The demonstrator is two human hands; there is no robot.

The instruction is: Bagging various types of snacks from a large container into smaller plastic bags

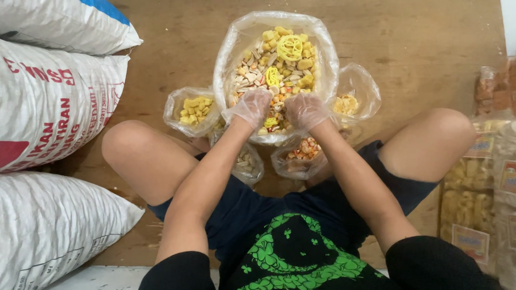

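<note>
A large clear plastic bag (pixel 230 47) stands open on the wooden floor in front of me, full of mixed yellow, orange and pale crackers (pixel 280 57). Both my hands wear thin clear plastic gloves and reach into its near side. My left hand (pixel 250 106) rests on the crackers with fingers curled down among them. My right hand (pixel 304 110) does the same beside it. What either hand grips is hidden. Smaller clear bags ring the big one: one with yellow pieces (pixel 191 110), one with orange pieces (pixel 302 152), one with pale pieces (pixel 247 163), one at the right (pixel 352 100).
Three big white woven sacks (pixel 36 102) are stacked along the left. Packed bags of crackers with labels (pixel 503 180) stand at the right. My bare knees (pixel 124 145) spread on either side of the bags on the wooden board (pixel 427 39).
</note>
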